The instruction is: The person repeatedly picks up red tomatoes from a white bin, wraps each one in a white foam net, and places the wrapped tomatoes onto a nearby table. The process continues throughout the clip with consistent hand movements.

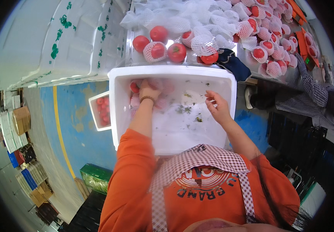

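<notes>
Before me stands a white foam box point(172, 70) with several net-wrapped tomatoes point(160, 102) in its left part. My left hand point(150, 89) reaches in among them, fingers over a net-wrapped one at the far wall; whether it grips that one cannot be told. My right hand point(218, 106) hangs over the right side of the box, fingers apart and slightly curled, holding nothing. Green leafy scraps point(184, 109) lie scattered on the box floor. Beyond the box, bare red tomatoes point(177, 52) and a partly wrapped one point(155, 52) rest at the metal table's edge.
White foam nets point(181, 17) and many wrapped tomatoes point(267, 45) cover the metal table. A dark blue cloth point(233, 64) hangs over the box's far right corner. Foam boxes point(77, 43) are stacked at left; a smaller box of tomatoes point(103, 109) sits below. A co-worker's gloved hand point(301, 63) is at right.
</notes>
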Demonstrator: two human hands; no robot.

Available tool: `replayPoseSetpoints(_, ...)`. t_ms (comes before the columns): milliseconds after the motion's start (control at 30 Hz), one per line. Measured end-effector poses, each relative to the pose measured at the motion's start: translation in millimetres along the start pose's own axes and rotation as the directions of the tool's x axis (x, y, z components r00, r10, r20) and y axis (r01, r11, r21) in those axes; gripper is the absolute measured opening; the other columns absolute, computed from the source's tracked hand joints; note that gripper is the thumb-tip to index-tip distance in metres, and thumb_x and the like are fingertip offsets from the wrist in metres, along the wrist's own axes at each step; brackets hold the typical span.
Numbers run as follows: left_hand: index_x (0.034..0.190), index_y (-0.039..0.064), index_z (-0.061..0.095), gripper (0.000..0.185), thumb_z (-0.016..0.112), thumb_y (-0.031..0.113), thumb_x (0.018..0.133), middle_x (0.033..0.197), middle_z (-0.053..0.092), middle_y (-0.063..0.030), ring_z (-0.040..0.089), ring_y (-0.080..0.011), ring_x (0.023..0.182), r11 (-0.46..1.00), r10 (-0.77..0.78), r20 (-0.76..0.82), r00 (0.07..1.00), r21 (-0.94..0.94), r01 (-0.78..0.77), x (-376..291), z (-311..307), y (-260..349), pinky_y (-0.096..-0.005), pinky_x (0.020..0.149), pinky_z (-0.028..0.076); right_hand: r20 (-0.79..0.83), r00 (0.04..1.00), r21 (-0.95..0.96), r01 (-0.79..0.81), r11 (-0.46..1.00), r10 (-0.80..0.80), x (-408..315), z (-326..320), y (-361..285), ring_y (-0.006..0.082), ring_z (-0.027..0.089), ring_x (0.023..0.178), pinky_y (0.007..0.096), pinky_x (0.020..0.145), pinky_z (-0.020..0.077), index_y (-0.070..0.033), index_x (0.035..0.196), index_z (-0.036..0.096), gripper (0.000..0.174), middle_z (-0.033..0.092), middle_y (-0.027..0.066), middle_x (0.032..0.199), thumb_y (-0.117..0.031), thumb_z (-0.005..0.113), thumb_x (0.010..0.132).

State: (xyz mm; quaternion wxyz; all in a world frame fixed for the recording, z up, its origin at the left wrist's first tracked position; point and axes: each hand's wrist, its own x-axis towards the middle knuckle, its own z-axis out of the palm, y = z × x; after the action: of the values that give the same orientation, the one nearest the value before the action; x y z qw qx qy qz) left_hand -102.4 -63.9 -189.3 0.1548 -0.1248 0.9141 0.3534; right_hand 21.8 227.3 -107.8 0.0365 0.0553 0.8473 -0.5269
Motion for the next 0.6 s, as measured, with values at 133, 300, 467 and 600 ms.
replayPoseSetpoints(133, 0.138, 0.003, 0.035, 0.08, 0.076, 0.014, 0.069, 0.119, 0.055, -0.0145, 0.06, -0.0264, 0.102, 0.7, -0.211, 0.294, 0.932, -0.62, 0.353, -26.9, -10.9, 10.0, -0.0406, 0.075, 0.055, 0.112, 0.993, 0.13, -0.059, 0.99, 0.044, -2.3, 5.1, -12.1, 0.0198, 0.065, 0.091, 0.0304, 0.078, 0.0516, -0.003, 0.122, 0.059, 0.037, 0.068, 0.0087, 0.104, -0.011, 0.064, 0.086)
replayPoseSetpoints(300, 0.143, 0.009, 0.026, 0.069, 0.062, 0.009, 0.084, 0.121, 0.055, -0.01, 0.059, -0.0249, 0.104, 0.181, 0.137, 0.439, 0.888, -0.892, 0.414, -109.9, -25.3, 48.5, -0.0401, 0.085, 0.051, 0.204, 0.976, 0.177, 0.036, 0.984, -0.072, -3.2, 14.7, -47.5, 0.0219, 0.06, 0.107, 0.033, 0.083, 0.0509, -0.003, 0.128, 0.055, 0.051, 0.056, 0.013, 0.128, -0.016, 0.07, 0.081)
replayPoseSetpoints(467, 0.136, 0.008, 0.039, 0.051, 0.056, 0.028, 0.092, 0.123, 0.055, -0.0077, 0.056, -0.0227, 0.113, -0.125, 0.424, 0.319, 0.848, -0.906, 0.404, -154.7, -31.9, 99.8, -0.0407, 0.093, 0.049, -0.049, 0.931, 0.169, 0.364, 0.916, -0.361, -4.9, 28.4, -92.0, 0.0239, 0.053, 0.115, 0.0337, 0.092, 0.0447, -0.006, 0.124, 0.059, 0.043, 0.05, 0.0148, 0.133, -0.013, 0.071, 0.083)
replayPoseSetpoints(600, 0.134, 0.01, 0.046, 0.051, 0.044, 0.046, 0.097, 0.131, 0.055, -0.0079, 0.052, -0.0261, 0.121, 0.07, 0.247, 0.409, 0.878, -0.912, 0.405, -178.3, -53.0, 110.9, -0.0475, 0.1, 0.044, -0.158, 0.877, 0.182, 0.477, 0.86, -0.453, -5.2, 23.9, -117.2, 0.0211, 0.056, 0.101, 0.0298, 0.085, 0.0456, -0.003, 0.106, 0.064, 0.019, 0.058, 0.0123, 0.117, -0.009, 0.065, 0.088)
